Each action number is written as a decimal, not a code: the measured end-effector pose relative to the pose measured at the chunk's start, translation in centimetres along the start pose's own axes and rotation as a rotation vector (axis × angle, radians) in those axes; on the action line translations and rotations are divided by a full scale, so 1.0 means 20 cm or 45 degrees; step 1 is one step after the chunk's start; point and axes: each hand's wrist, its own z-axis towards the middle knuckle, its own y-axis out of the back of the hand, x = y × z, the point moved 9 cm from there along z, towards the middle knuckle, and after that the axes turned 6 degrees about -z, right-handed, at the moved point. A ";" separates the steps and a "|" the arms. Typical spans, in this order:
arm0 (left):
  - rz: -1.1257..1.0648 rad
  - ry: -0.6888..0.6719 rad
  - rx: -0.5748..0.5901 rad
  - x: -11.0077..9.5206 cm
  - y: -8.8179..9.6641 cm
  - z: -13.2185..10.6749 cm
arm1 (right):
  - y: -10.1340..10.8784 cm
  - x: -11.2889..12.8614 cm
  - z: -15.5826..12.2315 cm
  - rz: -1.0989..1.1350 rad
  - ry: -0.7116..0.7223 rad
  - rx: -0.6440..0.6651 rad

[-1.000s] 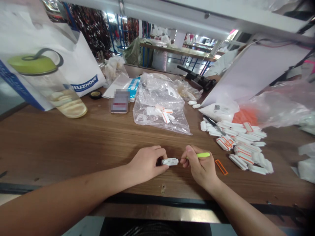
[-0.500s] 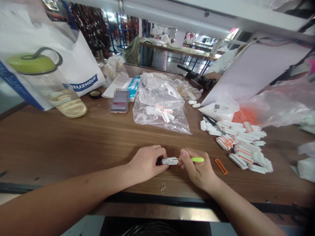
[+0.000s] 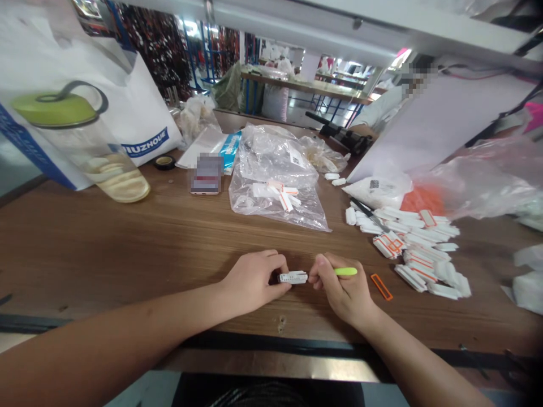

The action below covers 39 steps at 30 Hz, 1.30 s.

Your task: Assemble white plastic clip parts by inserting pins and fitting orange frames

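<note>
The left hand was clenched around a small white plastic strip with printed marks, which sat at its fingertips just above the brown wood-grain table, between the two hands. The right hand was grasping a slim neon-green stick like a pen, its fingertips just beside the strip and the stick's near end hidden among them. A flat orange rectangular frame lay at 3 o'clock from the right hand, and a loose heap of white, orange-marked strips at 2 o'clock. The small strip could have slipped if the left grip eased, and a wide sweep of the right hand could have scattered the heap.
</note>
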 end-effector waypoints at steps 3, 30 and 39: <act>0.001 -0.017 -0.011 0.00 0.00 0.00 | -0.02 0.01 0.00 -0.021 0.011 0.043; -0.019 0.004 -0.010 0.01 0.00 0.00 | 0.01 -0.03 0.00 0.125 -0.083 -0.037; -0.029 -0.007 -0.022 0.00 0.00 0.00 | -0.01 -0.01 0.01 0.021 -0.109 0.037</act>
